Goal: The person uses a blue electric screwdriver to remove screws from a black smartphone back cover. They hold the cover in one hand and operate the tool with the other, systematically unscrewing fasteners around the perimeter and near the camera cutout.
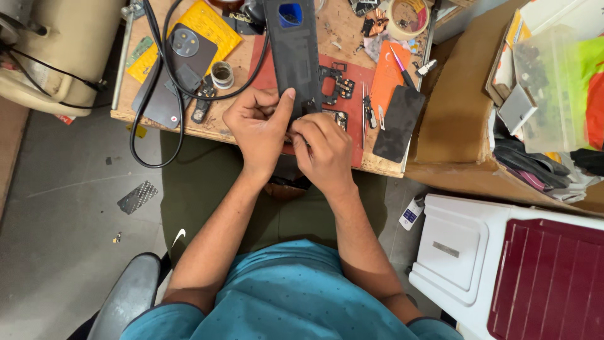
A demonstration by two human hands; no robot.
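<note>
A dark opened phone body [293,50] lies lengthwise on a red mat [355,119] at the near edge of the wooden workbench [189,123]. My left hand [259,126] grips its near end, thumb pressed up against the frame. My right hand [324,151] is closed beside it, fingertips pinched at the same lower corner; what they pinch is hidden. Small black circuit parts [336,85] lie on the mat just right of the phone.
A second dark phone [176,69] lies on a yellow pad with a black cable [157,126] looped over it. Tweezers [365,107], a black sheet [397,123], an orange card [387,79] and tape roll [408,16] sit right. Cardboard box [453,113], white-and-maroon appliance [516,271] stand right.
</note>
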